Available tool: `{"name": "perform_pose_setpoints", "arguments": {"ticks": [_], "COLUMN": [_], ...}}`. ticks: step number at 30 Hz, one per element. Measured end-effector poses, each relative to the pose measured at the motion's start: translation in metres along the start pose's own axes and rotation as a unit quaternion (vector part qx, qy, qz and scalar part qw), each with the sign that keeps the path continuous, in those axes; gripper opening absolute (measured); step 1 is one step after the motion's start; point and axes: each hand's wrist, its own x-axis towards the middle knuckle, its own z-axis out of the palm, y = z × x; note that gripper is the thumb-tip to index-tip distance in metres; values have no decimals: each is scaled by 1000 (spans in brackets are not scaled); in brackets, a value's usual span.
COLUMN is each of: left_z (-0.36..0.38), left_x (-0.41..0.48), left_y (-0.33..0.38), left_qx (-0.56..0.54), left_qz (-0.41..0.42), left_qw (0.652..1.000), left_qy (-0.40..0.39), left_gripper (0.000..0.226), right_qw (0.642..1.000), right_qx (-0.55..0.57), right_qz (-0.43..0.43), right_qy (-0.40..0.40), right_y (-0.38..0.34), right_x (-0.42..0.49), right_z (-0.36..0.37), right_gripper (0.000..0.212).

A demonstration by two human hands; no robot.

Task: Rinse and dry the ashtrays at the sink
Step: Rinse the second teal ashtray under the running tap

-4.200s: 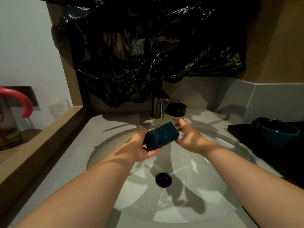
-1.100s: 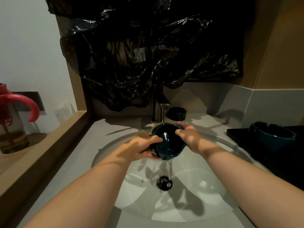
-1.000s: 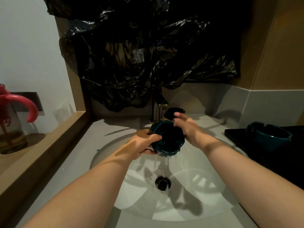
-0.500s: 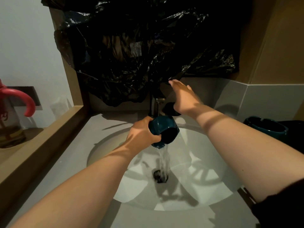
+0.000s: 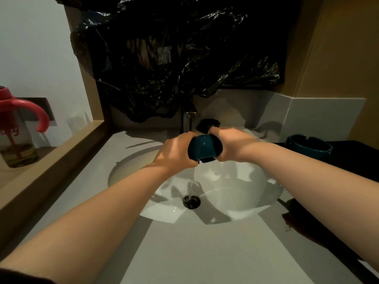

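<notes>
A dark teal ashtray [image 5: 203,147] is held upside down over the white sink basin [image 5: 235,193], its underside facing me. My left hand [image 5: 174,152] grips its left side and my right hand [image 5: 231,144] grips its right side. A thin trickle of water falls from the ashtray's lower edge toward the drain [image 5: 191,201]. A second teal ashtray [image 5: 308,146] stands on a black mat at the right. A small black ashtray [image 5: 208,125] sits on the counter behind my right hand, beside the metal tap [image 5: 189,121].
A black plastic sheet [image 5: 176,58] hangs over the wall above the tap. A wooden ledge [image 5: 51,167] runs along the left, with a red-handled bottle [image 5: 16,128] behind it. Grey counter [image 5: 194,253] lies in front of the basin. A dark brown spill [image 5: 295,220] marks the counter at right.
My right hand came down from the tap and now grips the ashtray again. The ashtray has turned further upside down, and the strong stream has thinned to a trickle.
</notes>
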Motion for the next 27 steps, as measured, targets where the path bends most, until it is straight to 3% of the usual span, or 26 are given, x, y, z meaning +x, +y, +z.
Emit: {"name": "perform_pose_setpoints", "arguments": {"ticks": [3,9,14,18,21,23,25,27], "left_z": [-5,-11,-13,-11,-8,-4,1,5], "left_x": [-9,-23,-29,-32,-38,-39,-37,-37], "left_y": [8,19,22,19,17,18,21,24], "left_qx": [6,-10,52,57,-11,-113,-250,-379], "left_qz": [6,22,50,44,0,-79,-185,-283], "left_qw": [1000,999,997,997,1000,991,950,879], "left_qy": [-17,-43,-24,-7,5,-5,-23,-62], "left_gripper": [63,80,60,58,65,66,49,37], "right_qw": [998,996,993,993,995,998,998,997], "right_qx": [-50,-27,-39,-57,-36,9,40,33], "right_qz": [-32,-64,-78,-80,-57,-20,14,42], "right_qy": [16,63,74,73,68,64,56,48], "right_y": [-1,5,5,4,-2,-7,-9,-5], "right_x": [-10,-40,-50,-50,-46,-46,-52,-63], "right_z": [-6,-10,-7,-6,-6,-10,-16,-22], "right_gripper": [48,49,55,57,58,69,77,68]}}
